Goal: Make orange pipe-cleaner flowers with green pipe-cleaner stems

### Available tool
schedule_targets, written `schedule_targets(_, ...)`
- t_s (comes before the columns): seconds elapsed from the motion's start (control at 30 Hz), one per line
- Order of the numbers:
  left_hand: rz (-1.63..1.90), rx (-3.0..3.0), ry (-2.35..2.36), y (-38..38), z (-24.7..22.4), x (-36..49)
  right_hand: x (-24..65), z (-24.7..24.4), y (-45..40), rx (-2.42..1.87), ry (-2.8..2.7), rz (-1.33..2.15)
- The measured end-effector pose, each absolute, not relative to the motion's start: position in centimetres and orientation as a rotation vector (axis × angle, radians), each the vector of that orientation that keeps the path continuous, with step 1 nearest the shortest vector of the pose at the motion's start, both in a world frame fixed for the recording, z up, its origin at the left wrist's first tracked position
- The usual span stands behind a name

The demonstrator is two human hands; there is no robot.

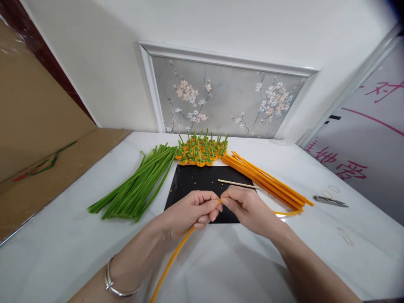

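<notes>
Over the front of a black mat [189,181], my left hand [197,209] and my right hand [244,206] meet at their fingertips. Both pinch an orange fuzzy stem [172,261], of which a small orange bit shows between the fingers. Its long end hangs from under my left hand toward the bottom of the view. Most of the held part is hidden by the fingers. A thin wooden stick [238,184] lies on the mat just beyond my right hand.
Green stems [135,189] lie in a bundle at the left. Behind the mat stand several small orange pieces with green stalks [202,149]. Orange stems [265,181] lie at the right, near scissors [330,201] and loose bands [345,236]. A framed panel [224,101] is behind.
</notes>
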State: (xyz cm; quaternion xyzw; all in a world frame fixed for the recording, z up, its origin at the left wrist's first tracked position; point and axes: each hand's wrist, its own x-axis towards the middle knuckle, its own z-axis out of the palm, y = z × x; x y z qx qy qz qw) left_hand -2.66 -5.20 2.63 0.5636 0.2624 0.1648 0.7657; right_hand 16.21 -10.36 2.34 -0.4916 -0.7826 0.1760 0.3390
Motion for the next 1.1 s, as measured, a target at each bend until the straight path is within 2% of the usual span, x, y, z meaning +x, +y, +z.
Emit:
schedule_targets(0.2,0.342,1.162,0.644,-5.1,3.3,-2.7,17.5,1.8,-10.0,-1.381,-1.926,0.358)
schedule_targets(0.47,0.409,1.192,0.693,-5.2,2.5,-2.3,16.2,1.5,-10.2,-1.281,-2.073,0.191)
schedule_targets(0.57,0.469,1.244,0.678,-5.4,2.4,-2.1,15.9,1.8,-10.4,-1.292,-2.067,0.28)
schedule_targets(0.7,0.486,1.353,0.619,-5.7,2.8,-2.1,16.1,2.7,-10.6,-1.241,-2.013,0.579)
schedule_targets(0.77,0.456,1.391,0.618,-5.7,3.1,-2.2,16.4,2.9,-10.6,-1.225,-1.995,0.6)
schedule_targets(0.93,0.355,1.393,0.678,-5.5,3.6,-2.2,16.7,2.5,-10.4,-1.238,-2.025,0.403)
schedule_targets(1.1,0.412,1.421,0.744,-5.4,3.0,-2.0,16.6,2.0,-10.3,-1.295,-2.082,0.229)
